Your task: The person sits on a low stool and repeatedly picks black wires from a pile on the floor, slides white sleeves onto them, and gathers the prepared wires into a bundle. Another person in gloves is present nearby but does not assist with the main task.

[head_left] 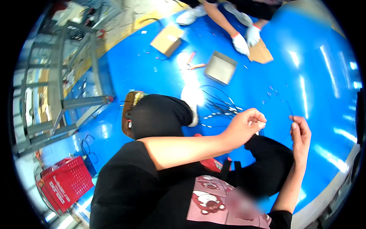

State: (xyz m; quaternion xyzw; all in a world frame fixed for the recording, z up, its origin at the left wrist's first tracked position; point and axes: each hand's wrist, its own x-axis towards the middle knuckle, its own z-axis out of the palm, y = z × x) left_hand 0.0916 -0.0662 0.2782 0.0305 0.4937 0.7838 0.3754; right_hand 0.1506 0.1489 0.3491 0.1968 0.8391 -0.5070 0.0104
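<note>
My left hand (pixel 246 126) hovers above the blue floor with its fingers curled into a pinch. Whatever lies between those fingertips, if anything, is too small to make out. Farther right, my right hand (pixel 301 131) has thumb and fingers closed on a thin dark cable (pixel 289 108), whose short end sticks up past the fingertips. Beyond my left hand, a loose bunch of black cables (pixel 221 107) with white tags is spread on the floor.
Pliers with orange-red handles (pixel 191 61) lie near an open grey box (pixel 221 68) and a cardboard box (pixel 167 40). Another person's white-gloved hands (pixel 246 41) touch a cardboard piece (pixel 261 53). At left stand a grey metal frame (pixel 82 103) and a red basket (pixel 65 185).
</note>
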